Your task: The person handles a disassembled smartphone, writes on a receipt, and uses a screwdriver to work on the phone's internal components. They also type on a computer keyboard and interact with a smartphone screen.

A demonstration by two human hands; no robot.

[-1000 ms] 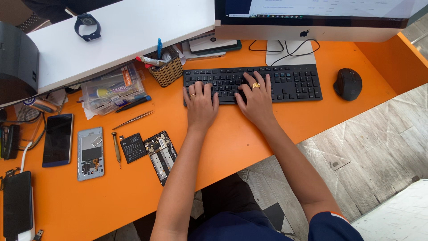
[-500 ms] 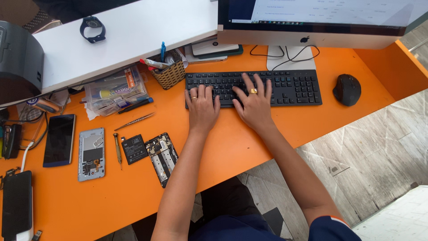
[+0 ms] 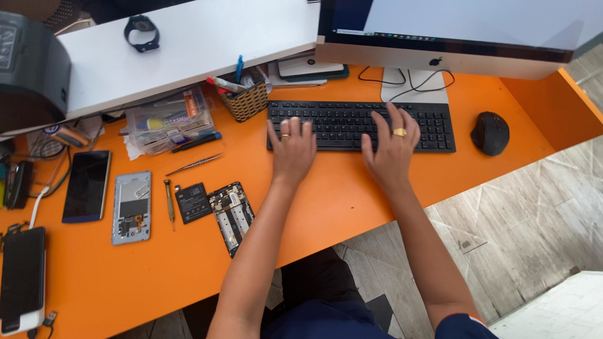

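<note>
Both hands empty, nothing gripped: left hand [image 3: 293, 149] and right hand [image 3: 391, 150] lie flat, fingers spread over black keyboard [image 3: 361, 124], palms on orange desk [image 3: 352, 194]. Keyboard sits far centre, below monitor [image 3: 465, 34]; mouse [image 3: 490, 133] to right, untouched. Typing in hand. Phone repair looks only part done: opened phone [image 3: 231, 216], loose battery [image 3: 193, 202], back shell [image 3: 132, 207] and screwdriver [image 3: 168, 199] lie apart at near left, well away from hands. Intact dark phone [image 3: 86, 186] further left. Reassembly not yet begun, by look of it.

Gold rings, dark blue sleeves
</note>
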